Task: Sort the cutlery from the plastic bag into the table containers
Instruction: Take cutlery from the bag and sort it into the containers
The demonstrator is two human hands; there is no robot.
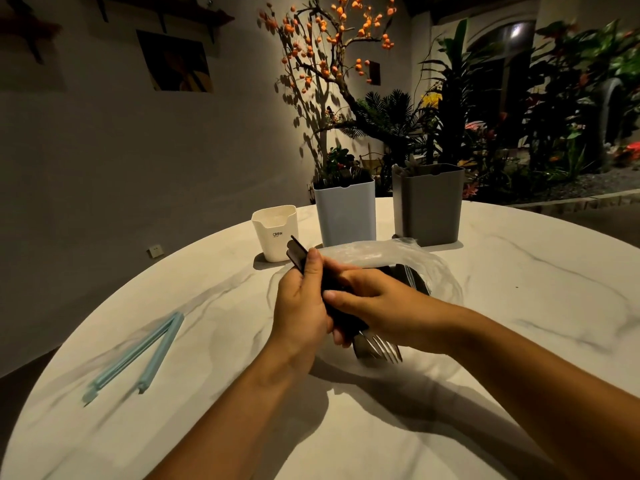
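Marble table [519,341]: three containers [346,213], bag [398,254], blue clip [138,355].

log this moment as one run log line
left hand: grips cutlery bundle | right hand: grips same bundle | forks: tines toward camera | plastic bag: behind hands | containers: none reached

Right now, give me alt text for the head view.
Both hands, left hand and right hand, grip a bundle of dark-handled forks over the marble table, plastic bag behind. Beyond stand white, pale blue and grey containers.
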